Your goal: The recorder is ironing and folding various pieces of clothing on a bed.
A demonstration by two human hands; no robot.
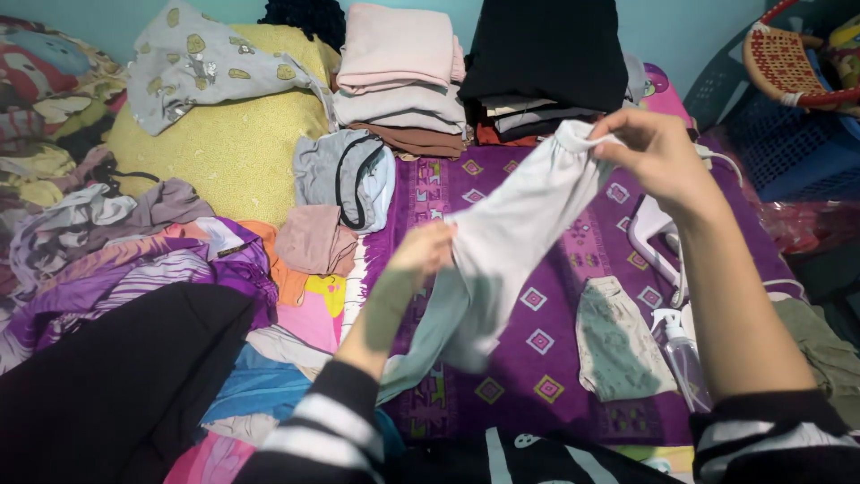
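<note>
Pale grey garment [511, 242], held stretched above the bed [555, 296]: right hand [658, 157] pinches the gathered hem, left hand [425, 251] grips mid-cloth. Light, limp fabric, probably best held by its edges.

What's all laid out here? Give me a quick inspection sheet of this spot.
Surface: purple patterned cloth, partly bare.
Job's things: pale grey garment, held up between both hands.
Clutter: folded stacks at the back, loose clothes pile on the left, yellow pillow, spray bottle, small beige garment.
Grippers: left hand grips the garment's middle; right hand pinches its upper edge.
Cables: white cord near the right hand.
Surroundings: teal wall, blue basket.
</note>
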